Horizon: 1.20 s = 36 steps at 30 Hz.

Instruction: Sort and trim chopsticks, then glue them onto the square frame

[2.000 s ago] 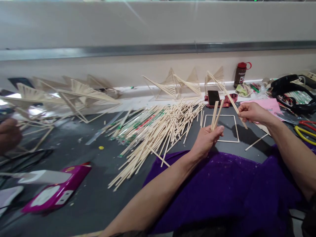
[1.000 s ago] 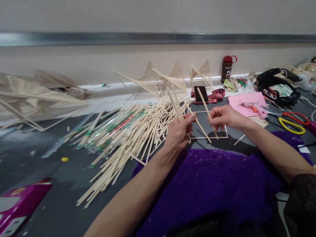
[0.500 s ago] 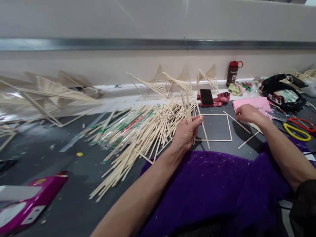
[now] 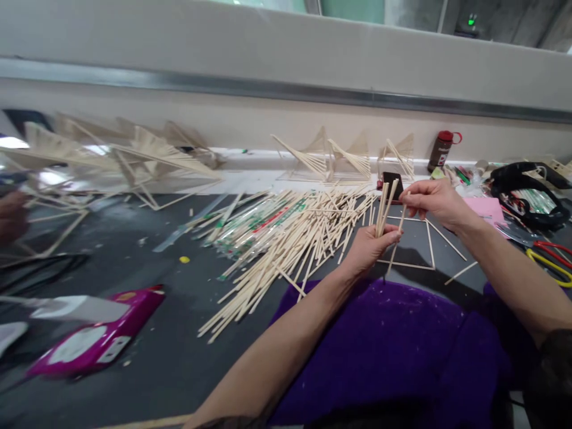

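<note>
While left hand point(image 4: 370, 247) grips stick bundle point(image 4: 383, 208), right hand point(image 4: 431, 201) pinches single stick point(image 4: 401, 221). Likely separating step; next needs looser left grip.

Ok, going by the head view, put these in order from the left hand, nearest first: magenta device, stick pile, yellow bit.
From the left hand:
1. Stick pile: just to its left.
2. Yellow bit: farther left, past the pile.
3. Magenta device: farthest left, toward the near side.
</note>
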### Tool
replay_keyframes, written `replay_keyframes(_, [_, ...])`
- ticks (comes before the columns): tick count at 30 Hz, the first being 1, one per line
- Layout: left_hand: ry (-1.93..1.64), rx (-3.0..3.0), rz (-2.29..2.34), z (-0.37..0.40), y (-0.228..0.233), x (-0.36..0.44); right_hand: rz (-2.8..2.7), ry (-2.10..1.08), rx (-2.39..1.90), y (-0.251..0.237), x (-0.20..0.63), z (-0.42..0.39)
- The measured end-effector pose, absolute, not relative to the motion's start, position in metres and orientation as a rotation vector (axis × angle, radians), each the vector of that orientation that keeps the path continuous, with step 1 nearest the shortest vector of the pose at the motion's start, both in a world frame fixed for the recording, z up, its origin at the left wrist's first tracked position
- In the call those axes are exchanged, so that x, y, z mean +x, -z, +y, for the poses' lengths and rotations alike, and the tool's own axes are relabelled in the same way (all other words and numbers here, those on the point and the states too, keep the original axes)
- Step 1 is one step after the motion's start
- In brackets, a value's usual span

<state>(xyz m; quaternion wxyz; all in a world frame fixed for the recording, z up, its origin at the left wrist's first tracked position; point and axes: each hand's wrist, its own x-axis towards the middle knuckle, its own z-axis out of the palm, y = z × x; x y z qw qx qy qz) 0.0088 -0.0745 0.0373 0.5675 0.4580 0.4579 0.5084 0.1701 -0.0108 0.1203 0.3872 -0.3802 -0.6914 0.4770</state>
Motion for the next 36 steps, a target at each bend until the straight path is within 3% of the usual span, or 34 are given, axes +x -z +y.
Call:
replay_keyframes(6, [-1.16, 1.224, 1.029, -0.074, -0.029, 0.005, -1.52, -0.83, -0.939, -0.193, 0.179, 0.044])
replay_keyframes(10, [-1.075, 1.246, 0.954, -0.079, -0.024, 0.007, -1.49, -0.804, -0.953, -0.213, 0.16, 0.075])
replay_keyframes(19, [-0.801, 0.931, 0.617, -0.099, -0.038, 0.011, -1.749, -1.068, -0.995, -0.176, 0.1, 0.085])
replay_keyframes(24, [-0.94, 0.827, 0.766, -0.097, -0.034, -0.006, -1.785, -1.087, -1.024, -0.168, 0.144, 0.078])
replay_keyframes(27, [-1.01, 0.815, 0.873, -0.092, -0.028, -0.009, -1.998, -1.055, -1.291, -0.162, 0.188, 0.069])
replay_keyframes(32, [-0.924, 0.907, 0.867, -0.092, -0.025, -0.004, -2.484, -0.764, -1.563, -0.158, 0.238, 0.045])
replay_keyframes(36, [-0.716, 1.03, 0.745, -0.098, -0.025, -0.007, -2.965, -0.276, -1.53, -0.141, 0.229, 0.027])
